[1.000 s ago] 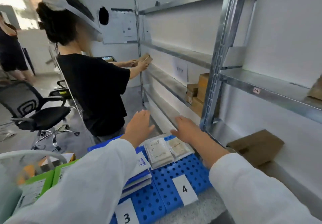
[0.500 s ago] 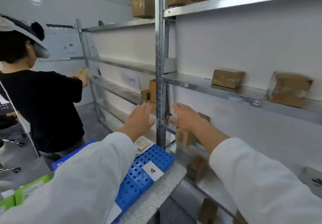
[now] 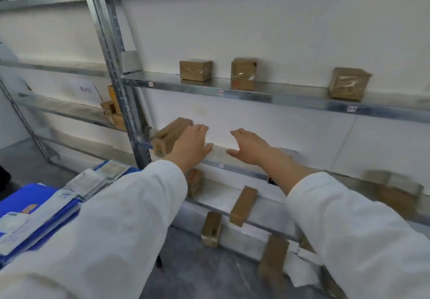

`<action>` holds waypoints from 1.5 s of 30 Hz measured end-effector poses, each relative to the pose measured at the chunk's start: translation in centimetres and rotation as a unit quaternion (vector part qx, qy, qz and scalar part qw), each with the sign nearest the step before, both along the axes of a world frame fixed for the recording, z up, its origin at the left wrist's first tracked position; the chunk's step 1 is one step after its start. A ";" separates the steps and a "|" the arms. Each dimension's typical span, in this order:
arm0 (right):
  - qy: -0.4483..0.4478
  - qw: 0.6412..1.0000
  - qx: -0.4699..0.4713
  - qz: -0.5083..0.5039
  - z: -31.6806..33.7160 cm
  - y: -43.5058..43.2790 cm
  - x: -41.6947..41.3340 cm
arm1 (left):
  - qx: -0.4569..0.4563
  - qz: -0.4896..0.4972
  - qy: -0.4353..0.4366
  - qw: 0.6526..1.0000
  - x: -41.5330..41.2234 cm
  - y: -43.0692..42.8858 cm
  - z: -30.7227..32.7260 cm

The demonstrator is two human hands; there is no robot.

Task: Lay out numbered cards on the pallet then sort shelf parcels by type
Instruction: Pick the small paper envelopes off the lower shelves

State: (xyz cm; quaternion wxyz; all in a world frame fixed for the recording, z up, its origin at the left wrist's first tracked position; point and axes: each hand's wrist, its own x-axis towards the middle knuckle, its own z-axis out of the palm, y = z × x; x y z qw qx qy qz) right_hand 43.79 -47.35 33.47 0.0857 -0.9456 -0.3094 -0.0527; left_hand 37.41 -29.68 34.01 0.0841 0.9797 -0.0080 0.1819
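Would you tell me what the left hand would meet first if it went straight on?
Probably the wall behind the shelf; the left hand points just right of the box. Depth is unclear.

Storeroom or small warehouse is indicated. Galvanised steel racking with tagged shelf edges is seen above and below the fingers. Taped brown parcels are spread on the shelf above them. A blue pallet stacked with poly mailers is seen lower left of them, and bare grey floor beneath.
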 end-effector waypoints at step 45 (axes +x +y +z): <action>0.209 0.922 0.064 -0.318 -14.7 -34.0 3.9 | -0.049 -0.296 0.157 0.941 15.7 -30.2 -16.8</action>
